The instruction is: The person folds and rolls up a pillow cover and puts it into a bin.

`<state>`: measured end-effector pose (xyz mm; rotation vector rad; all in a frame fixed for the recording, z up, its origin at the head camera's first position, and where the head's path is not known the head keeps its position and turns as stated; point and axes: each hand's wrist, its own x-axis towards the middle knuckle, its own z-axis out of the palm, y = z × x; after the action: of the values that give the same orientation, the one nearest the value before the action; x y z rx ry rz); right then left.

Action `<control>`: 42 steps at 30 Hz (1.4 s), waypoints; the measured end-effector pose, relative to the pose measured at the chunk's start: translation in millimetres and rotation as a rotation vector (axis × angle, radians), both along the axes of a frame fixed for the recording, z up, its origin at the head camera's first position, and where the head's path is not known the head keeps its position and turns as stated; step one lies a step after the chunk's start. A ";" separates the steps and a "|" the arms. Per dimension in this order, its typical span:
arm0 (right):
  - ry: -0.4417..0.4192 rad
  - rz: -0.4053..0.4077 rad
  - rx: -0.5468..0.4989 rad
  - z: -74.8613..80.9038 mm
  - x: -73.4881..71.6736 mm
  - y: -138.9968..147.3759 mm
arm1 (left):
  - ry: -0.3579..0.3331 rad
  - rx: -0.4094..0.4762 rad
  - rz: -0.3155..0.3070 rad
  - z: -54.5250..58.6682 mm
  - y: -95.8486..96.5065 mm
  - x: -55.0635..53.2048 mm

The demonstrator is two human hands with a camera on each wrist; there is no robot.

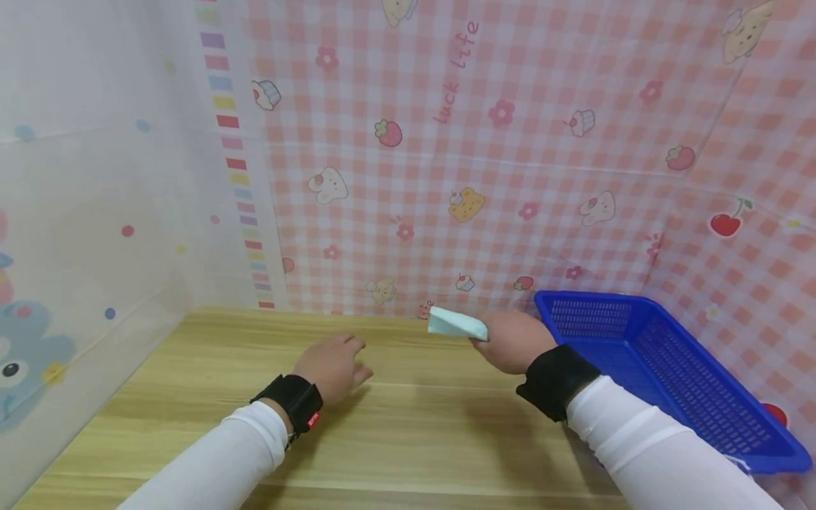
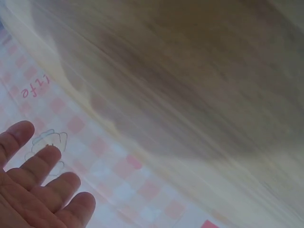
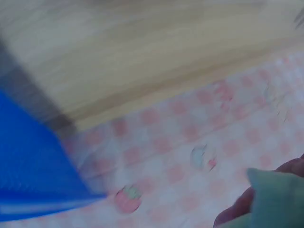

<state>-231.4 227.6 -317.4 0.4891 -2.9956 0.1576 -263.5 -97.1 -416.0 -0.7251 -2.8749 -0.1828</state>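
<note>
My right hand (image 1: 515,341) grips a pale green, flat, folded-looking piece (image 1: 456,324) above the table, beside the left rim of a blue basket. One end of this piece sticks out to the left of the fingers. In the right wrist view the pale green piece (image 3: 278,199) fills the lower right corner, with fingertips (image 3: 237,208) behind it; its kind cannot be told. My left hand (image 1: 331,368) holds nothing and hovers over the left middle of the wooden table (image 1: 408,439). Its loosely extended fingers (image 2: 40,166) show in the left wrist view.
The blue plastic basket (image 1: 637,354) with perforated walls stands at the right end of the table. A pink checked cloth (image 1: 408,170) with printed figures hangs behind the table and on the right. A white printed sheet (image 1: 95,212) covers the left side.
</note>
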 end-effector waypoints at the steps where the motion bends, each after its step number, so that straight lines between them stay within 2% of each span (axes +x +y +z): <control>1: 0.005 -0.002 -0.007 3.0 0.4 6.3 | 0.003 -0.008 -0.001 0.2 -1.0 -0.1; 8: 0.165 0.002 0.064 10.5 -1.1 48.4 | 0.000 -0.017 -0.007 3.2 -5.0 2.2; 10: 0.179 -0.014 0.090 13.4 0.5 59.6 | -0.008 -0.011 -0.005 2.9 -5.5 2.1; 17: 0.144 -0.054 0.158 26.3 5.1 97.8 | -0.033 -0.019 0.015 0.5 -10.1 0.4; 25: 0.146 -0.058 0.171 26.5 5.7 141.0 | -0.008 -0.021 0.013 -3.2 -15.4 -0.4; 30: 0.143 -0.038 0.155 20.7 7.2 164.0 | -0.023 -0.027 0.022 -3.0 -16.0 2.3; 36: 0.150 -0.013 0.210 6.2 10.1 187.0 | -0.039 -0.019 0.038 -1.9 -15.8 5.8; 42: 0.133 -0.058 0.247 -5.1 20.1 199.1 | -0.028 -0.029 0.039 -3.7 -15.3 5.8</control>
<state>-211.4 426.7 -322.5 0.4150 -2.9072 -0.2428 -257.7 -112.4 -419.7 -0.6755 -2.9218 -0.1481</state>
